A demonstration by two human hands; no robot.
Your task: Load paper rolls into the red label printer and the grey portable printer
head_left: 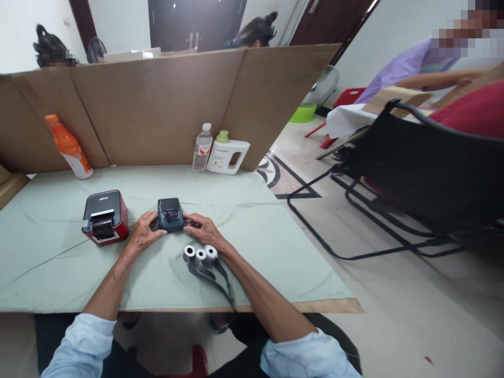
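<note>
A small dark printer (pixel 170 215), blocky with a dark window on its front, rests on the cloth-covered table between my hands. My left hand (pixel 145 231) grips its left side, fingers bent and thumb at the near corner. On the opposite side, my right hand (pixel 202 229) holds it with curled fingers. Close to my right forearm stand three white paper rolls (pixel 200 255) with dark strips trailing toward the table's front edge. A larger red and black printer (pixel 105 217) sits left of my left hand, with dark material at its front slot.
An orange bottle (pixel 70 149), a clear water bottle (pixel 202 148) and a white jug (pixel 227 156) stand along the cardboard partition (pixel 157 110). The green cloth (pixel 260 236) covers the table. A black folding chair (pixel 417 168) and people are at the right; heads show behind the partition.
</note>
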